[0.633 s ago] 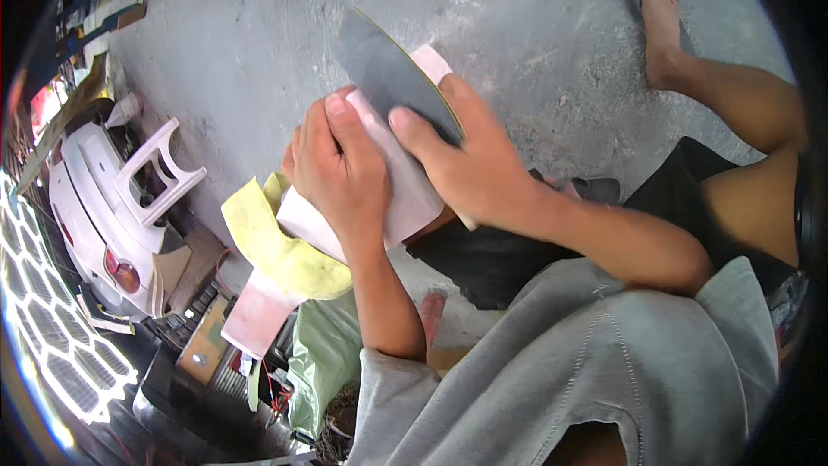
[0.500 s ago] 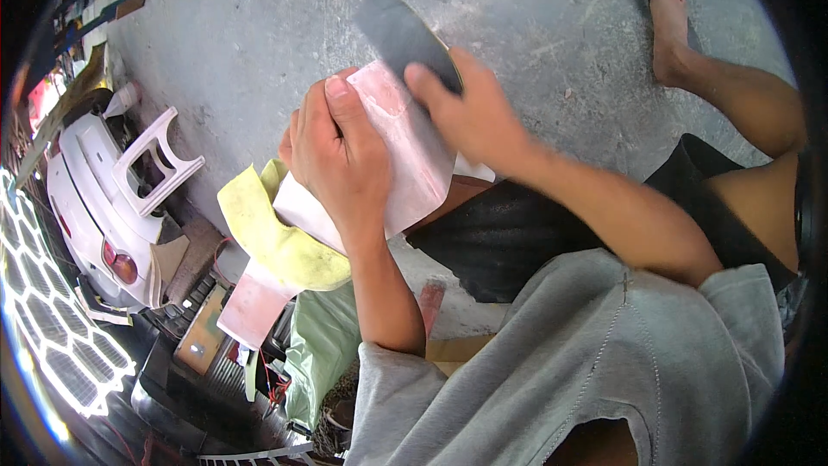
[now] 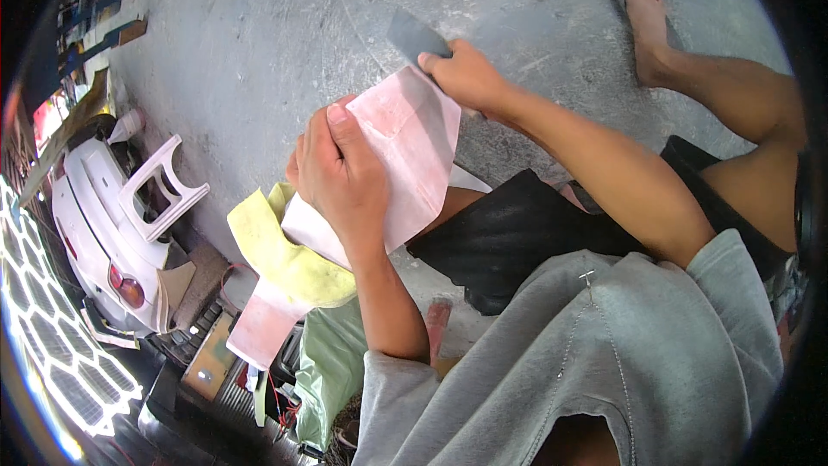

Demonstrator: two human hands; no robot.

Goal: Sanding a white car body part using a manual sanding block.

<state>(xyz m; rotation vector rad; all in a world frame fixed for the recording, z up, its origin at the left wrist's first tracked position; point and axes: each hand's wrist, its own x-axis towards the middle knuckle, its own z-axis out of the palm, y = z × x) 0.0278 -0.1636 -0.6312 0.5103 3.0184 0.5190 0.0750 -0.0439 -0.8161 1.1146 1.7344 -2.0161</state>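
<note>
- The pink-white panel (image 3: 405,155) sits mid-frame, tilted, resting over my lap; far edge points at the concrete floor (image 3: 259,52).
- Left hand (image 3: 341,177) lies flat on the panel's near-left part, thumb and fingers pressing it down. Clamped on it, I'd say, not just resting.
- Right hand (image 3: 466,78) is now at the panel's far-right corner, pinched around a dark grey sanding sheet (image 3: 416,34). Half a sec ago that hand + sheet were lower, nearer the left hand, over the panel's middle; they've gone out to the far end.
- Hands thus further apart than before. More of the panel's face shows bare now.
- My read: one stroke along the surface just ran to its far end, w/ the left hand keeping the piece steady. Surface looks dull and patchy pink; can't tell how even it is.
- Yellow cloth (image 3: 280,250) hangs under the panel's near-left edge, touching it.
- Black shorts (image 3: 517,237) beneath the panel, to the right.
- Further left: white toy car body (image 3: 103,233) on the floor, well apart from the hands.
- Far right: my foot in a sandal (image 3: 642,9).
</note>
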